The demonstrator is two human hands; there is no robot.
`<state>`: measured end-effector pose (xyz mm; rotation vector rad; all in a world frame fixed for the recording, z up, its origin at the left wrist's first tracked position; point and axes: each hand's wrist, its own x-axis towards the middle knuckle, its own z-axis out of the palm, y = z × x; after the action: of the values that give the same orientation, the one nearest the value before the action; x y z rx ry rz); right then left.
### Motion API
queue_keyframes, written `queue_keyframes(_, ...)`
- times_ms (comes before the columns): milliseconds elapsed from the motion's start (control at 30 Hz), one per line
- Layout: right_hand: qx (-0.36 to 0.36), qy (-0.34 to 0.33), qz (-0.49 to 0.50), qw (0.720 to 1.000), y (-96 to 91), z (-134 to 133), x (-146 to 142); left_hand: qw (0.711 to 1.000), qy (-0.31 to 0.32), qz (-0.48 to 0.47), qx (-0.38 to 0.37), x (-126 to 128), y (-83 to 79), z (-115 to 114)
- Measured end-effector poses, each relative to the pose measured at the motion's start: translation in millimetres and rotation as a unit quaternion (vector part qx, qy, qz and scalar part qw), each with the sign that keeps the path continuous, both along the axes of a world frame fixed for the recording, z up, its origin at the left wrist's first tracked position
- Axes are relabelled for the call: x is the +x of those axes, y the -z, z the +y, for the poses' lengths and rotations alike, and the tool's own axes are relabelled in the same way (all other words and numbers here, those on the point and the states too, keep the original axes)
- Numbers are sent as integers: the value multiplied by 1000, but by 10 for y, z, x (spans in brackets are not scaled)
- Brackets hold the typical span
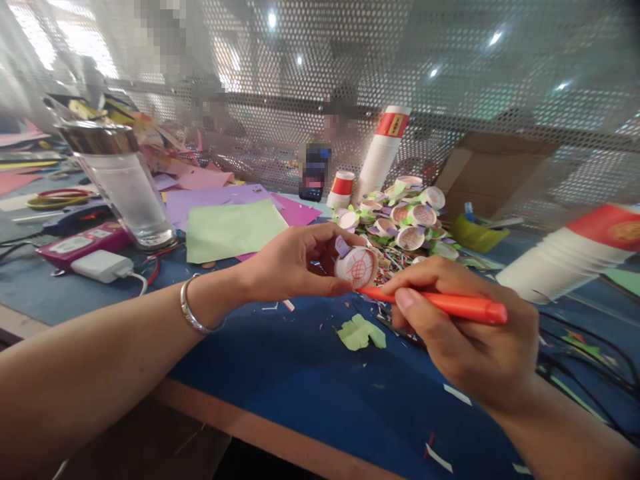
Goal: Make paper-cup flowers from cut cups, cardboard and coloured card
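Between the thumb and fingers of my left hand is a small paper cup bottom, its white round face turned toward me and marked with orange crossed lines. A purple paper tab sticks out at its upper left. My right hand grips an orange marker, whose tip is at the lower edge of the round face. Just behind lies a heap of similar cup bottoms with green and purple paper tabs, several of them marked with orange lines. A crumpled green paper piece rests on the table below my hands.
Stacked paper cups stand behind the heap; another stack lies tilted at right. At left are a glass water bottle, a power strip and coloured paper sheets. A phone leans on the perforated screen. Paper scraps dot the blue table.
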<state>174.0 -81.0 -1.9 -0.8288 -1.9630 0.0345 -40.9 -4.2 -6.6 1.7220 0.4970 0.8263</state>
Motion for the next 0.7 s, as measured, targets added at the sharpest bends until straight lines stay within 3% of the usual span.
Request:
queue_keyframes(167, -53, -46, 67, 995, 51, -6, 2, 1000, 15, 14, 6, 6, -19, -10)
queue_keyframes(367, -19, -65, 84, 994, 56, -33, -22, 998, 58, 28, 24, 23, -20, -31)
queue_keyframes(700, 103, 62, -1, 993, 51, -27, 8, 998, 59, 21, 6, 13, 11, -19)
